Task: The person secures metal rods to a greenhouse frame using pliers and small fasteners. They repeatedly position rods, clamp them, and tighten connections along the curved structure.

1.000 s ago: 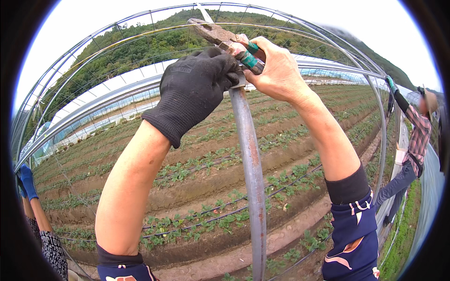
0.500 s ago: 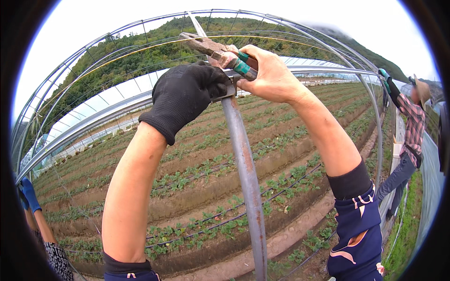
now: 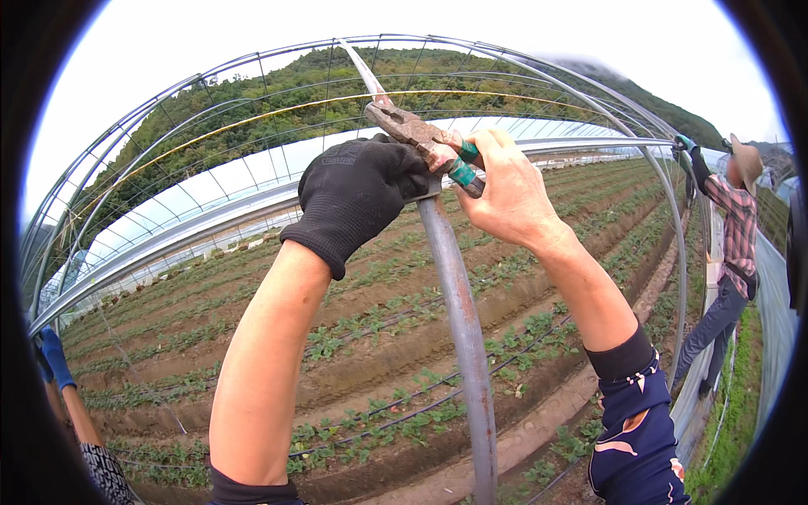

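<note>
My right hand is bare and closed round the green-taped handles of rusty pliers. The pliers' head points up and to the left, just above the top of a grey, rust-streaked metal post. Wearing a black knit glove, my left hand is closed, its fingertips at a small metal bracket on the post top. The fingers partly cover this bracket. A long metal rail runs behind both hands. What lies between the pliers' jaws cannot be made out.
Curved greenhouse hoops arch across the view. Below are planted soil rows with thin black hoses. At far right a person in a checked shirt and hat reaches up to the frame. Another person's blue-gloved hand touches the rail at far left.
The view has shifted, so hands and post sit lower and further right. Against the post, the pliers and my right hand have come down closer to its top. My left hand keeps its hold.
</note>
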`<state>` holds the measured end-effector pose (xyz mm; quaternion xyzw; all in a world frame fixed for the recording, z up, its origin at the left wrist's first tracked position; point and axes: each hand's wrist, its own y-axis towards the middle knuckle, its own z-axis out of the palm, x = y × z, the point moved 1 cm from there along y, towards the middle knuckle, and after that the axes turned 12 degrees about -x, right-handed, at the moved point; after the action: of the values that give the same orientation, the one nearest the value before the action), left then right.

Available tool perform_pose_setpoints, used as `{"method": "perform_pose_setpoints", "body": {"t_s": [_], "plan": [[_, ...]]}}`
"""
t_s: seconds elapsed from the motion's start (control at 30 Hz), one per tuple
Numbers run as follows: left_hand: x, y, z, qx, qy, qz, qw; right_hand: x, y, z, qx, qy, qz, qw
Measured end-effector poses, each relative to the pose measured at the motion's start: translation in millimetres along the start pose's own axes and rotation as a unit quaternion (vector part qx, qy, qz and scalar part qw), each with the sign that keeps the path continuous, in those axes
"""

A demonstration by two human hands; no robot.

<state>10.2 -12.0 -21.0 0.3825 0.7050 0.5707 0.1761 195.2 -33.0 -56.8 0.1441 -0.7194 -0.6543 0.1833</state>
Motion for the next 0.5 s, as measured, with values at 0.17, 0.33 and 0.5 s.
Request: {"method": "perform_pose_setpoints", "body": {"t_s": [0.17,0.33,0.5], "plan": [[1.9,1.3,-2.1,0.007,0.021,-0.015,1.000,-3.0,-12.6,-26.3,0.009,-0.060,-0.035,0.998],[-2.9,3.8,-1.1,0.035,-0.019,-0.045,0.998,-17.4,-29.8,-33.2,0.081,0.223,0.124,0.964],[-0.3,3.7,-0.3,0.044,-0.017,-0.055,0.997,5.4,-25.4,-6.0,-0.032,0.310,0.136,0.941]]}}
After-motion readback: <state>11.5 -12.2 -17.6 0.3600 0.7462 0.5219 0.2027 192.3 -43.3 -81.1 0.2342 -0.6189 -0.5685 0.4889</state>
